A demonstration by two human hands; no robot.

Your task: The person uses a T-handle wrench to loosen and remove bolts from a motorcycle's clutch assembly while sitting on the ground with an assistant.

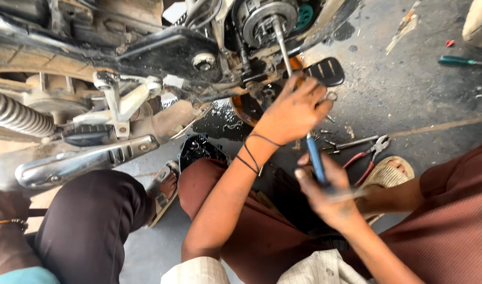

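Note:
A long metal driver [281,42] with a blue handle [315,160] reaches up into the open clutch assembly [264,21] of a motorcycle. My left hand [293,111], black threads around its wrist, wraps the shaft midway, just below the black footpeg [325,71]. My right hand [330,197] is blurred and grips the lower end of the blue handle above my maroon-trousered knee.
Red-handled pliers [370,152] and a metal rod lie on the oily concrete floor beside my sandalled foot [391,173]. A black engine cover [199,150] sits under the bike. Another person's dark-trousered knee [88,221] is at left, near the chrome exhaust [78,163]. A green-handled screwdriver [459,61] lies far right.

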